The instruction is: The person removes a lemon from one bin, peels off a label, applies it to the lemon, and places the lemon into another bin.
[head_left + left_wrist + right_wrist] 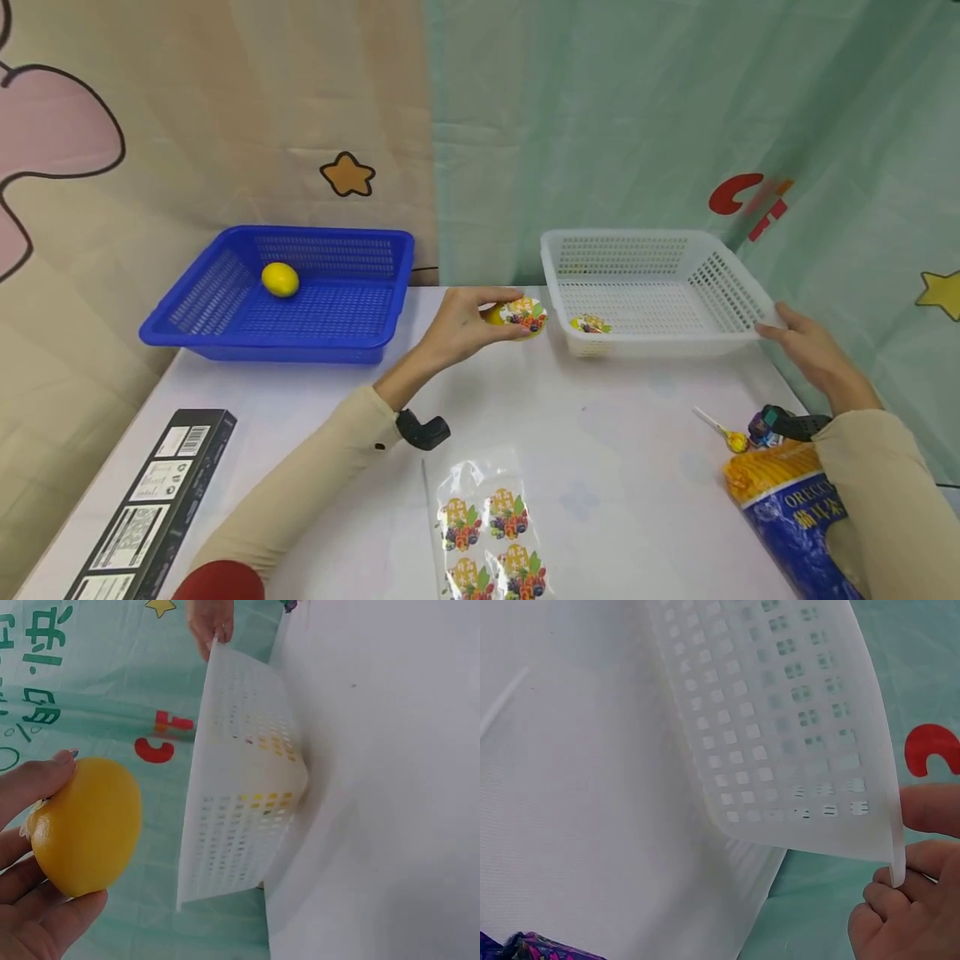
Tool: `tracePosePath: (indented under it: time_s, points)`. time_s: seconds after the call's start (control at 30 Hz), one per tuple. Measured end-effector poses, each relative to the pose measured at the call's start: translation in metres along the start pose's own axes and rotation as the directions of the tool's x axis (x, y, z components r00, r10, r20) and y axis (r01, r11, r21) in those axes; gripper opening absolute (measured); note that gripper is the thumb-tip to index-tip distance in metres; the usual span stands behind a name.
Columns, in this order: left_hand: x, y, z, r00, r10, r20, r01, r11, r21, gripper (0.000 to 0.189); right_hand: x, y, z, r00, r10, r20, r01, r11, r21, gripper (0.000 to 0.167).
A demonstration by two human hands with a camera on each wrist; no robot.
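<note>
My left hand holds a yellow lemon between thumb and fingers, just left of the white basket. A round fruit-print sticker shows on the lemon's side in the head view. At the basket's right front corner, my right hand grips the rim, thumb on one side and fingers on the other in the right wrist view. Inside that basket, a yellow thing with a similar sticker lies in the left front corner, partly hidden by the wall. Another lemon sits in the blue basket.
A sheet of fruit stickers lies at the table's front middle. The long black box is at left. Near my right forearm lie a blue-and-yellow pasta bag, a lollipop and a dark wrapped item. Curtains hang behind.
</note>
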State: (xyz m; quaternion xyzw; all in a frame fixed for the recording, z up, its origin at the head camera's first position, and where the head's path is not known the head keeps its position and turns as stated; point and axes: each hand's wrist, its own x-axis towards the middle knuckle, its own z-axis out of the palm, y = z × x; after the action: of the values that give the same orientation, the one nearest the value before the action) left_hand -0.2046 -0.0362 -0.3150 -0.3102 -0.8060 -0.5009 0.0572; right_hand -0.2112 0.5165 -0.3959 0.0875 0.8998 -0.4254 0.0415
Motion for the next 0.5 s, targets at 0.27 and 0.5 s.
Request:
tracePosePath:
  time_s: [0.27,0.5]
  points:
    - [0.083,-0.001,0.039,0.992,-0.063,0.112,0.047,0.988,0.145,0.051,-0.046,-0.066,0.006,0.999,0.006,0.032,-0.005,1.000,-0.023,0.079]
    - [0.122,-0.014,0.074,0.977,-0.137,0.162,0.107,0.978,0.182,0.050,-0.048,-0.076,0.007,0.998,0.043,0.041,-0.041,0.998,-0.039,0.077]
